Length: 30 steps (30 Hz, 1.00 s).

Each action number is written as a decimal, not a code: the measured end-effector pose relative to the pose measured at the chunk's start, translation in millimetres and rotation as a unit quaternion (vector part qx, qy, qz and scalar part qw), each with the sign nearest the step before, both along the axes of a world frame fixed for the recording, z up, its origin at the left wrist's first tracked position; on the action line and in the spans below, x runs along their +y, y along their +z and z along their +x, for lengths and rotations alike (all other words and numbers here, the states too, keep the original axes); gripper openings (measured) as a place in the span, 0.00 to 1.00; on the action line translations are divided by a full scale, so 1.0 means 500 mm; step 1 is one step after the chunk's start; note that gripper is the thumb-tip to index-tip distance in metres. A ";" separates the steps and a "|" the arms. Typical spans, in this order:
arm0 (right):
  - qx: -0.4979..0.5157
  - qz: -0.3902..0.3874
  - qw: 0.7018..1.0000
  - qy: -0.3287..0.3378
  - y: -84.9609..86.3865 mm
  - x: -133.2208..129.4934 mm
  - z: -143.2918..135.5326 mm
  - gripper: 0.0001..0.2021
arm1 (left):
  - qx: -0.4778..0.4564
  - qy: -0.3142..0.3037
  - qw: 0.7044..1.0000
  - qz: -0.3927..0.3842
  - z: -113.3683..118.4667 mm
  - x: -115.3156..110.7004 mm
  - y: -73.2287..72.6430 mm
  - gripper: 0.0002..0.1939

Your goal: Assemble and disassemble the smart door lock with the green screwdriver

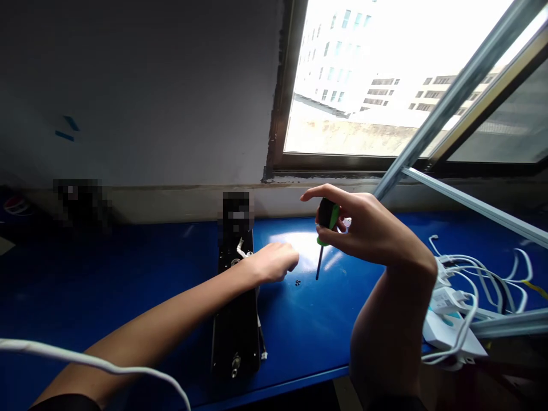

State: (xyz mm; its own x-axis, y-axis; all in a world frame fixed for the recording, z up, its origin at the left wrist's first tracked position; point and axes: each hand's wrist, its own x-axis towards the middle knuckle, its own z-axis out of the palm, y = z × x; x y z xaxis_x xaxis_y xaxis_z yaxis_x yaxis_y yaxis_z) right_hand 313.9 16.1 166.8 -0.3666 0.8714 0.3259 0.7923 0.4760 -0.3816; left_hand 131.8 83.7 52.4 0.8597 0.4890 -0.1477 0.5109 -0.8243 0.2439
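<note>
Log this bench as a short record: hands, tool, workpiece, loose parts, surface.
Left hand: left hand curled, its wrist above the black panel; contents hidden
Right hand: right hand gripping the screwdriver
Tool: green-and-black handle, tip pointing down, above the table
Workpiece: black panel, lying lengthwise away from the person; far end obscured
Loose parts: small dark pieces clustered near the left hand
Surface: blue table

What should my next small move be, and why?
Probably reach your left hand to the small dark pieces and pick one up. They lie clustered on the blue table close to that hand, while your right hand grips the screwdriver, its tip pointing down and apart from the black unit. I can't tell whether your left hand holds anything.
</note>
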 end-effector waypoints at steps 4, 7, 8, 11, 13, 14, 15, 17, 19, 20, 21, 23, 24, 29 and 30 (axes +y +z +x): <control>-0.006 -0.006 1.000 -0.026 0.004 -0.006 0.016 0.25 | 0.030 -0.012 0.999 -0.009 0.022 -0.004 -0.012 0.11; -0.003 0.009 1.000 -0.028 0.006 -0.010 0.022 0.24 | 0.038 -0.013 0.999 -0.013 0.034 -0.005 -0.019 0.11; -0.004 0.013 1.000 -0.025 0.007 -0.011 0.022 0.24 | 0.039 -0.012 0.999 -0.014 0.037 -0.005 -0.022 0.12; -0.005 0.014 1.000 -0.014 0.007 -0.012 0.020 0.25 | 0.043 -0.012 0.999 -0.019 0.044 -0.004 -0.030 0.13; -0.005 0.012 1.000 -0.012 0.007 -0.012 0.019 0.25 | 0.043 -0.014 0.999 -0.024 0.046 -0.003 -0.034 0.14; -0.005 0.011 1.000 -0.013 0.006 -0.012 0.019 0.26 | 0.042 -0.015 0.999 -0.027 0.046 -0.001 -0.035 0.14; -0.006 0.011 1.000 -0.015 0.006 -0.012 0.020 0.26 | 0.041 -0.015 0.999 -0.029 0.045 0.000 -0.036 0.14; -0.006 0.010 1.000 -0.018 0.004 -0.011 0.021 0.26 | 0.039 -0.013 0.999 -0.033 0.042 0.003 -0.034 0.14; -0.007 0.009 1.000 -0.019 0.003 -0.010 0.021 0.25 | 0.036 -0.012 0.999 -0.034 0.039 0.004 -0.032 0.15; -0.006 0.009 1.000 -0.020 0.003 -0.010 0.021 0.25 | 0.033 -0.012 0.999 -0.033 0.038 0.004 -0.031 0.16; -0.005 0.008 1.000 -0.020 0.003 -0.010 0.021 0.25 | 0.031 -0.012 0.999 -0.031 0.038 0.003 -0.031 0.16; -0.002 0.004 1.000 -0.019 0.004 -0.010 0.019 0.26 | 0.023 -0.013 0.999 -0.025 0.040 0.000 -0.032 0.17; -0.002 0.002 1.000 -0.018 0.004 -0.011 0.019 0.26 | 0.020 -0.014 0.999 -0.023 0.042 -0.002 -0.034 0.17; -0.002 -0.002 1.000 -0.005 0.004 -0.010 0.013 0.26 | 0.003 -0.016 1.000 -0.014 0.038 -0.003 -0.031 0.15; 0.001 -0.002 1.000 0.002 0.003 -0.009 0.010 0.25 | -0.003 -0.015 1.000 -0.009 0.030 -0.002 -0.024 0.14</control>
State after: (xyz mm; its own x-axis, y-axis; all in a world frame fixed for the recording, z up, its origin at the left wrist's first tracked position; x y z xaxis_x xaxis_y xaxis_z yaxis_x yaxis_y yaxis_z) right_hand 319.2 11.6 168.4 -0.3704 0.8710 0.3227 0.7896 0.4783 -0.3844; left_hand 146.5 82.6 40.3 0.8743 0.4611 -0.1516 0.4853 -0.8341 0.2623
